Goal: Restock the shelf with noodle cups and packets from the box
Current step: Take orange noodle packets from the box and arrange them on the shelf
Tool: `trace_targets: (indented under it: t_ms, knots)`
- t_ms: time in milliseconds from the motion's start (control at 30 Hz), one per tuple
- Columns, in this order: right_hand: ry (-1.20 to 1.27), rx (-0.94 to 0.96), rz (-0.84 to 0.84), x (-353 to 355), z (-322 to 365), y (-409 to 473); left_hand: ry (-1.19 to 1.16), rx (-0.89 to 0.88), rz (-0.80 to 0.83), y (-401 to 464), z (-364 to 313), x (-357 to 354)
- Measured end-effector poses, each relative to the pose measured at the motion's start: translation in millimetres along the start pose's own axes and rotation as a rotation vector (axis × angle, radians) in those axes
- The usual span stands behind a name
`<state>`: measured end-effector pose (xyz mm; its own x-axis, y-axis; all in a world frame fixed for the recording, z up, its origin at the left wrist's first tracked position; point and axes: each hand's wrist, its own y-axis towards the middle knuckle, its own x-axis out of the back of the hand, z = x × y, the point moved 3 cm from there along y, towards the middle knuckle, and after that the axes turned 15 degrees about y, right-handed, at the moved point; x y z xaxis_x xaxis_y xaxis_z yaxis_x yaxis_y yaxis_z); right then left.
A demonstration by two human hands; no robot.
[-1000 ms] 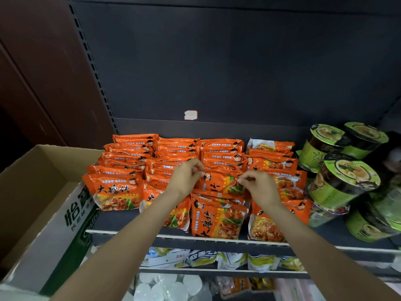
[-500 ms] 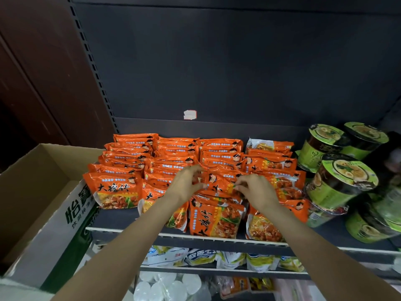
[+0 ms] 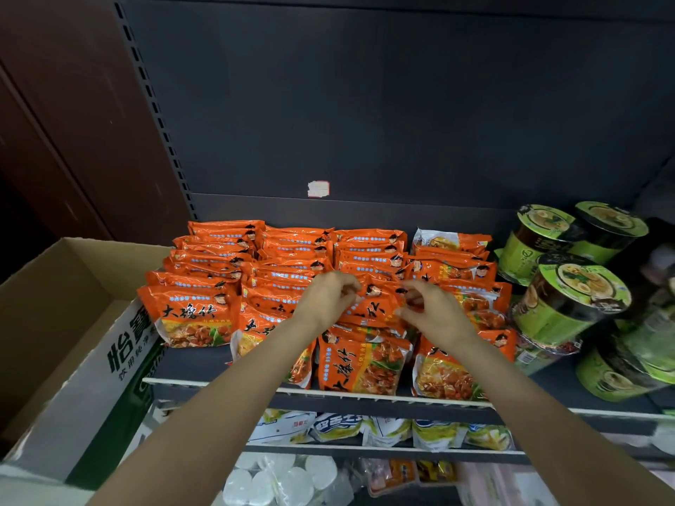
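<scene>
— Filling up nicely?
— I'm pinching one orange packet [image 3: 376, 310] with both hands, left hand [image 3: 325, 299] and right hand [image 3: 434, 312], mid-shelf [image 3: 219, 381]. Box [image 3: 54, 323] at eight o'clock is looking empty; cups [image 3: 569, 297] are sitting at three o'clock.

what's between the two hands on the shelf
In the head view, one orange noodle packet spans the gap: the left hand pinches its left edge, the right hand its right edge.

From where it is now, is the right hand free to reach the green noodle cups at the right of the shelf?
Probably yes. The right hand is only pinching an orange packet; once it lets go, nothing stands between it and the green noodle cups beside the packets.
</scene>
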<state>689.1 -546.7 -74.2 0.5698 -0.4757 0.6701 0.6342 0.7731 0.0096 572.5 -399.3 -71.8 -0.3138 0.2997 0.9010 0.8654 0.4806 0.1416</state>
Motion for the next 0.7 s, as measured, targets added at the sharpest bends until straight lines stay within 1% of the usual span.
trace_targets:
  t_ms: [33, 100, 167, 200, 267, 367, 467, 533, 600, 700]
  knots:
    - [0.016, 0.008, -0.002, -2, 4, -1, -0.001, -0.032, 0.022, -1, -2, 0]
    - [-0.06, 0.032, 0.021, -9, 8, 1, 0.004, -0.07, 0.057, -6, -3, 1]
    - [-0.14, 0.034, 0.016, -12, 13, 2, -0.007, -0.041, 0.077, -9, 1, 2]
    - [-0.137, 0.035, -0.005, -12, 16, 2, -0.009, -0.008, 0.093, -11, 6, 3]
    - [-0.077, 0.045, -0.072, -9, 19, 3, 0.001, 0.052, 0.126, -14, 17, 4]
    - [0.085, 0.053, -0.158, -6, 16, 3, -0.013, 0.083, 0.135, -18, 28, 5]
    - [0.136, -0.02, -0.112, -9, 2, 1, 0.037, 0.101, 0.109, -19, 31, 5]
    - [0.078, -0.065, -0.058, -9, -4, -2, 0.032, 0.106, 0.126, -19, 32, 3]
    - [0.011, -0.019, -0.052, -7, -4, -6, 0.026, 0.09, 0.161, -20, 31, 0]
    - [-0.026, 0.109, -0.065, -4, 4, -11, 0.016, 0.071, 0.164, -25, 30, 0]
